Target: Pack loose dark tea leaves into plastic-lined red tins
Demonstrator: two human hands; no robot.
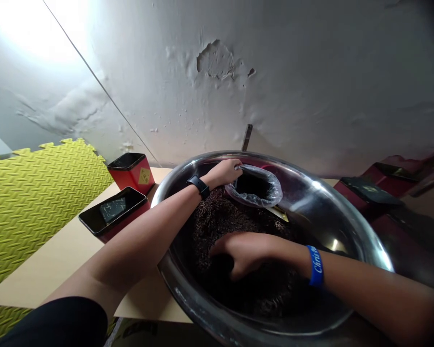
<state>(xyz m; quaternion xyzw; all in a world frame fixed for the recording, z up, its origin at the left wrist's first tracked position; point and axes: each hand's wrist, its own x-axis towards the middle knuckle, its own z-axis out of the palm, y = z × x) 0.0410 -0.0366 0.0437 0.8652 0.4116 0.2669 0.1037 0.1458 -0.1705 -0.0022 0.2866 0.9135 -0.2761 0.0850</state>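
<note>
Tea leaves (217, 224) in steel basin (175, 294): I confirm left hand (222, 173) gripping plastic bag (256, 187) rim; right hand (242, 255) sunk in leaves, grip unconfirmed.

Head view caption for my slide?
Left hand holds a plastic bag open; right hand rests in dark leaves in a steel basin.

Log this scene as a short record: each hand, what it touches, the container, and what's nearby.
left hand: grips the rim of a clear plastic bag, mouth open, inside the basin
right hand: sunk into dark loose leaves
container: large steel basin
wrists: black watch on left, blue wristband on right
nearby: red tin, black-topped red tin, pale table, yellow-green foam mat
</note>
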